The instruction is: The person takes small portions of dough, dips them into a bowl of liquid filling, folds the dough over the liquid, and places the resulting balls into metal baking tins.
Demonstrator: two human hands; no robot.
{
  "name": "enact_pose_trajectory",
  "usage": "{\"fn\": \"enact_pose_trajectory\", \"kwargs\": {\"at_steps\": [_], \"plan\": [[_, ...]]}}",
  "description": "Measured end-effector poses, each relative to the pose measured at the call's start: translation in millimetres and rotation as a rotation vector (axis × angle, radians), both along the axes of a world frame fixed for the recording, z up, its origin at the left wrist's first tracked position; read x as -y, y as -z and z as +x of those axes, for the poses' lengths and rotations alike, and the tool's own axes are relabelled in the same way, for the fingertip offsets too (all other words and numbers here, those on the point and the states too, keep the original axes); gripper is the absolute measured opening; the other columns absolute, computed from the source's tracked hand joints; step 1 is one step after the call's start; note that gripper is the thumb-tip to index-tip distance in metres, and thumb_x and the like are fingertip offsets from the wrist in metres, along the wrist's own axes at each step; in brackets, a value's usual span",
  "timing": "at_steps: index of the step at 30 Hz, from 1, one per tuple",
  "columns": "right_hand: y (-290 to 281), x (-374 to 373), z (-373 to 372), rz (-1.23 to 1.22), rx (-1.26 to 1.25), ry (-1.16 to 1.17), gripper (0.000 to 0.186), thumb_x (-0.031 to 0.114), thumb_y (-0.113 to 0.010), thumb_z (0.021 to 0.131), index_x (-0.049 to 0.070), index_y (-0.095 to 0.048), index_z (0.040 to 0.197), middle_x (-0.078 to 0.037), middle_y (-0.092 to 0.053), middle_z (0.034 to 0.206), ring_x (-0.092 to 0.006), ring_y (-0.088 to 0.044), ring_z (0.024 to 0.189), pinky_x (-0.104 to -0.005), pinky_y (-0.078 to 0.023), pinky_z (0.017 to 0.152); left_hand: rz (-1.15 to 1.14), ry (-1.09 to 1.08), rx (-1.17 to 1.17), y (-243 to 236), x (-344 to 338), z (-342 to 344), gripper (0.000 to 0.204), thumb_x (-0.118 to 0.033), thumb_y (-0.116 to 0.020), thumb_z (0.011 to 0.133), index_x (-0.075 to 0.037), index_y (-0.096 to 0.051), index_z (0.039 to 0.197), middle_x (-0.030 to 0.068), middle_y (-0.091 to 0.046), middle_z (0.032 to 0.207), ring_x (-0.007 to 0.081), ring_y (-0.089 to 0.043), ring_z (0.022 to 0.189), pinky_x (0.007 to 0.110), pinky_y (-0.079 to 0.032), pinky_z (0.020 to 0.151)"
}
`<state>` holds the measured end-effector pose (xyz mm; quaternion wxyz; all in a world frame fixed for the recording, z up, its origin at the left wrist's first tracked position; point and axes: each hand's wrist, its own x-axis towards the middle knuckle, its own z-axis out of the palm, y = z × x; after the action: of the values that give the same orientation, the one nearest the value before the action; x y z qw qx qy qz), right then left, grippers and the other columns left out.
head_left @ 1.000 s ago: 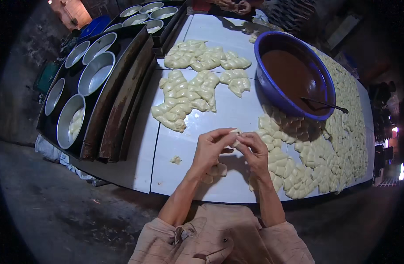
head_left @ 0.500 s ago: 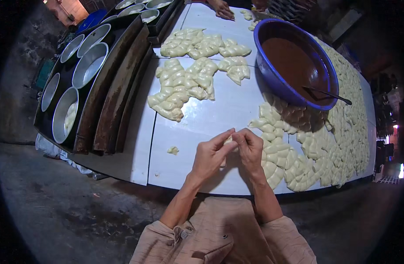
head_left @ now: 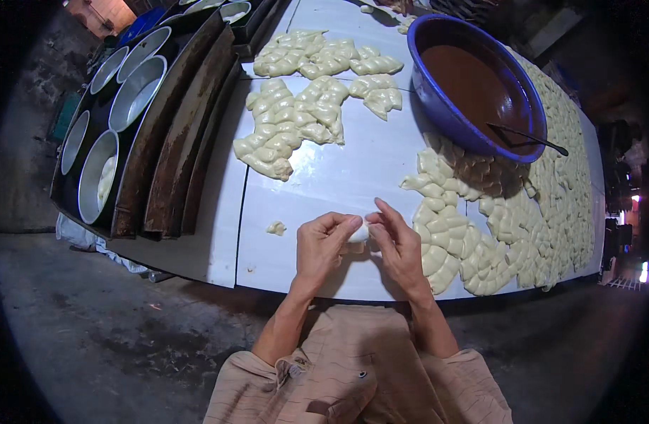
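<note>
Over the near edge of the white table (head_left: 268, 233), my left hand (head_left: 324, 247) is closed on a small, smooth piece of pale dough (head_left: 360, 230), pinched between thumb and fingers. Opposite it, my right hand (head_left: 399, 249) has its fingers apart and the index finger raised. The right thumb is at the dough's edge; whether it touches I cannot tell. Glossy pressed-together dough pieces (head_left: 437, 247) lie just right of my hands. A small scrap of dough (head_left: 276, 227) rests left of them.
A blue basin (head_left: 427, 92) of brown paste, with a dark-handled utensil (head_left: 529, 138) in it, stands at the far right. More dough clusters (head_left: 285, 131) lie farther off. Metal pans (head_left: 98, 177) sit in a dark tray (head_left: 133, 212) on the left. Another person's hand shows at the top edge.
My right hand has opened from a pinch, its index finger lifting, and the dough piece in my left hand now shows. The whole scene has shifted slightly upward in view.
</note>
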<state>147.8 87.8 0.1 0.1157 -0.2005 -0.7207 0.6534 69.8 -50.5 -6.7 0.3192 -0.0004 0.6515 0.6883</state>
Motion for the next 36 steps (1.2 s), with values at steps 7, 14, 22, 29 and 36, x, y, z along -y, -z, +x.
{"fn": "enact_pose_trajectory", "kwargs": {"at_steps": [7,14,22,29,36], "plan": [[2.7,-10.9,26.0,-0.046,0.146,-0.181,0.024,0.007,-0.072,0.087,-0.004,-0.065,0.108,-0.010,-0.068,0.102,-0.0139,-0.064,0.088,-0.0272,-0.054,0.078,-0.025,0.008,-0.214,12.2,23.7,18.2,0.046,-0.031,-0.058,0.100,0.000,-0.057,0.135,0.0049,-0.066,0.078,0.0116,-0.059,0.064,0.028,-0.050,0.064],[36.1,-3.7,36.5,-0.226,0.253,-0.186,0.038,0.007,-0.073,0.086,-0.001,-0.054,0.118,-0.007,-0.064,0.095,-0.0097,-0.061,0.086,-0.0239,-0.053,0.076,-0.539,0.219,-0.225,-5.2,74.2,21.9,0.067,-0.021,-0.073,0.089,-0.006,-0.043,0.147,0.0221,-0.066,0.121,0.0236,-0.070,0.101,0.035,-0.056,0.081],[55.6,20.9,43.3,0.186,0.258,0.075,0.041,0.020,-0.081,0.081,0.000,-0.058,0.108,-0.010,-0.060,0.093,-0.0164,-0.061,0.067,-0.0299,-0.052,0.060,-0.429,0.155,-0.334,29.2,57.1,31.5,0.074,-0.014,-0.079,0.079,-0.001,-0.046,0.143,0.0195,-0.067,0.112,0.0215,-0.067,0.087,0.033,-0.055,0.079],[40.4,16.2,23.9,0.302,0.229,-0.232,0.064,0.026,-0.078,0.084,0.004,-0.050,0.137,-0.014,-0.059,0.108,-0.0211,-0.063,0.073,-0.0319,-0.053,0.069,-0.691,0.344,-0.546,12.7,54.4,15.1,0.083,-0.025,-0.087,0.070,-0.004,-0.050,0.141,0.0141,-0.059,0.110,0.0267,-0.064,0.084,0.038,-0.054,0.075],[18.1,11.1,11.7,0.387,0.339,-0.322,0.077,0.023,-0.069,0.088,0.005,-0.030,0.152,-0.021,-0.054,0.115,-0.0300,-0.066,0.076,-0.0396,-0.055,0.074,-0.694,0.546,-0.555,0.3,39.7,1.8,0.106,-0.023,-0.089,0.063,-0.009,-0.032,0.151,0.0200,-0.048,0.129,0.0421,-0.059,0.107,0.048,-0.051,0.090]]}}
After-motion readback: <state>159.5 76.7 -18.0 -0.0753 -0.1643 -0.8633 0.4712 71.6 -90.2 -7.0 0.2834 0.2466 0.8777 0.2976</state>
